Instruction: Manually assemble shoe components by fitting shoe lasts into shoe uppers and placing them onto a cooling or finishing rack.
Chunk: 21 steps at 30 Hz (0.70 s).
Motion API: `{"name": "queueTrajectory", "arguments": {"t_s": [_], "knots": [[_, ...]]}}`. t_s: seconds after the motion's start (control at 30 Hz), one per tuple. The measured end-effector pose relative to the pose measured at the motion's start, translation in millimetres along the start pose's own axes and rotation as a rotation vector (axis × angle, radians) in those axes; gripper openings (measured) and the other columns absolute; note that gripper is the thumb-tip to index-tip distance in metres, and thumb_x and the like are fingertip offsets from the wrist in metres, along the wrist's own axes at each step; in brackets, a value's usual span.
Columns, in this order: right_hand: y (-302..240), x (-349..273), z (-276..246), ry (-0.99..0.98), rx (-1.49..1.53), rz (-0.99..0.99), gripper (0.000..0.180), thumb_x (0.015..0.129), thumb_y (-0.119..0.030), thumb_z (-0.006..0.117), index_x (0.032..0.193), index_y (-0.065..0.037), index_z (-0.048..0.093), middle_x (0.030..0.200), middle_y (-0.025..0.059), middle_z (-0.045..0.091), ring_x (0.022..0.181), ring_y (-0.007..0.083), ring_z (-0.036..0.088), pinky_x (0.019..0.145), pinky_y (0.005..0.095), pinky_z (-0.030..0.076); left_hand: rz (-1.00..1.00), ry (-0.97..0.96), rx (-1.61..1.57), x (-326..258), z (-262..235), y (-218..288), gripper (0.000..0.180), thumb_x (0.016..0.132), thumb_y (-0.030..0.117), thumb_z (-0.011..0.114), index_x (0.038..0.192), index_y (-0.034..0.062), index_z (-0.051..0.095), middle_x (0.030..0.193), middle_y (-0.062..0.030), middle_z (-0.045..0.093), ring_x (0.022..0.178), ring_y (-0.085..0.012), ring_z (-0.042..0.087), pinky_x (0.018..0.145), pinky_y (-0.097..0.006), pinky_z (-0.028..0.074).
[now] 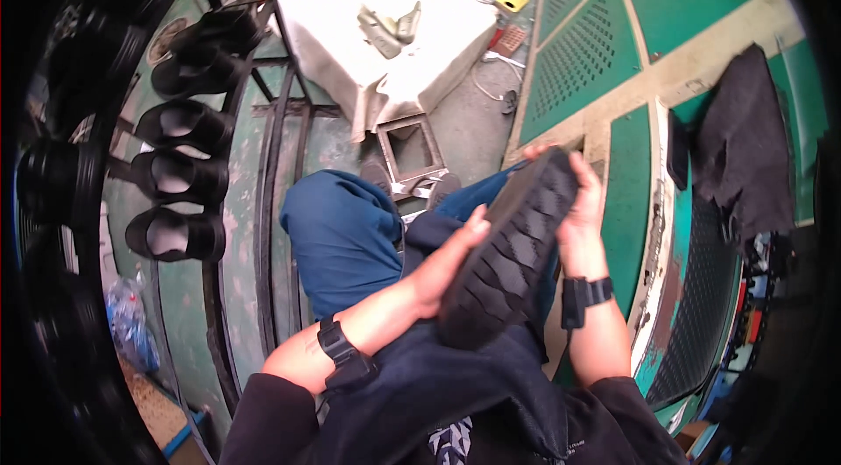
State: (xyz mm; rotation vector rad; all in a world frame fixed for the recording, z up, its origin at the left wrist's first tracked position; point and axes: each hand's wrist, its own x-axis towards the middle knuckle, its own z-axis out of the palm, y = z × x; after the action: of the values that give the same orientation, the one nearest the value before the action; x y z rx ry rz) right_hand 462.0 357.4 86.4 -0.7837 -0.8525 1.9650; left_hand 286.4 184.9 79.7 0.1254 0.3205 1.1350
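A black shoe [515,246] is tilted over my lap, its zigzag-grooved sole turned up toward me. My left hand [448,265] grips it along the left side near the heel, with the thumb against the edge of the sole. Around the toe end is my right hand [585,202], its fingers wrapped over the right side and tip. The shoe's upper and some of my fingers are hidden beneath the sole. Each wrist wears a black strap with a small box.
On the left, a dark metal rack [219,316] carries several black shoes [175,235]. Ahead, a cloth-covered table [328,23] bears grey-green shaped pieces [385,31]. Green metal panels [578,62] stand close on the right, where a dark cloth [745,141] hangs. A metal frame [385,154] sits near my feet.
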Motion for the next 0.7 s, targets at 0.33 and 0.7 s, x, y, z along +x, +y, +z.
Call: {"name": "queueTrajectory", "arguments": {"t_s": [0.33,0.7], "knots": [[139,84,-15,0.235,0.239,0.532,0.02,0.089,-0.023,0.062,0.09,-0.004,0.068,0.087,0.0117,0.071,0.08,0.027,0.069,0.079,0.0433,0.057,-0.002,0.463,-0.174,-14,-76,32,0.042,0.098,0.034,0.047,0.117,0.0012,0.065,0.106,-0.0143,0.072,0.089,-0.0254,0.07,0.081,-0.038,0.058],[136,81,28,-0.277,-0.41,0.331,0.026,0.092,-0.017,0.056,0.102,-0.001,0.072,0.101,0.0054,0.071,0.094,0.0134,0.062,0.087,0.0267,0.047,0.208,0.665,0.626,17,-88,79,0.074,0.099,0.052,0.047,0.155,0.0099,0.025,0.162,-0.0132,0.021,0.149,-0.0263,0.021,0.12,-0.039,0.02]]}}
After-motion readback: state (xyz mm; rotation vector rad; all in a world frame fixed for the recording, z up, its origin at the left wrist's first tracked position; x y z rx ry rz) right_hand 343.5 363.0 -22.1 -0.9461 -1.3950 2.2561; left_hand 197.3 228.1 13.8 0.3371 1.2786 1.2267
